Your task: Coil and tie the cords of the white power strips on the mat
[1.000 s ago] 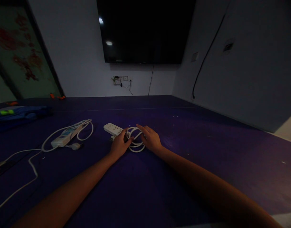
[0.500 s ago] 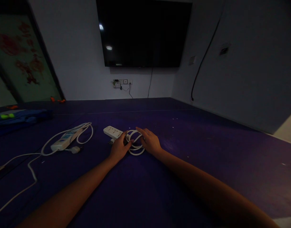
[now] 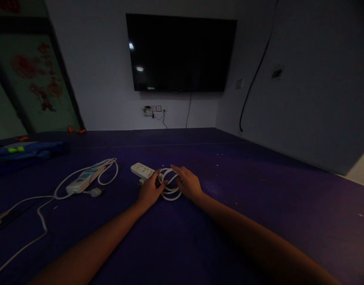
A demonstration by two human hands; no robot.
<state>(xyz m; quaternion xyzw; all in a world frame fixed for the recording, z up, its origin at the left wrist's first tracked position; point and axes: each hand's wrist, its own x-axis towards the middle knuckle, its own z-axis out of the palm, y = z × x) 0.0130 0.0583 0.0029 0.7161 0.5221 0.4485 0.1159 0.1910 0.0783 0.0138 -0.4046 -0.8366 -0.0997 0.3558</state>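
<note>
A white power strip (image 3: 141, 170) lies on the purple floor, its near end beside my left hand. Its white cord (image 3: 171, 198) is looped into a small coil between my hands. My left hand (image 3: 151, 189) pinches the coil's left side between thumb and fingers. On the coil's right side, my right hand (image 3: 189, 183) has its fingers curled round the loops. A plug (image 3: 141, 182) rests by the power strip, partly covered by my left hand.
A second power strip (image 3: 86, 179) with a loose cord and a plug (image 3: 95, 192) lies to the left. Blue cloth (image 3: 36, 151) is beyond it. A television (image 3: 182, 53) hangs on the far wall above sockets (image 3: 158, 108). A black cable (image 3: 253, 81) runs down the right wall.
The view has tilted up slightly, so everything sits lower in the picture. Both hands stay on the cord coil, with hardly any visible movement.
</note>
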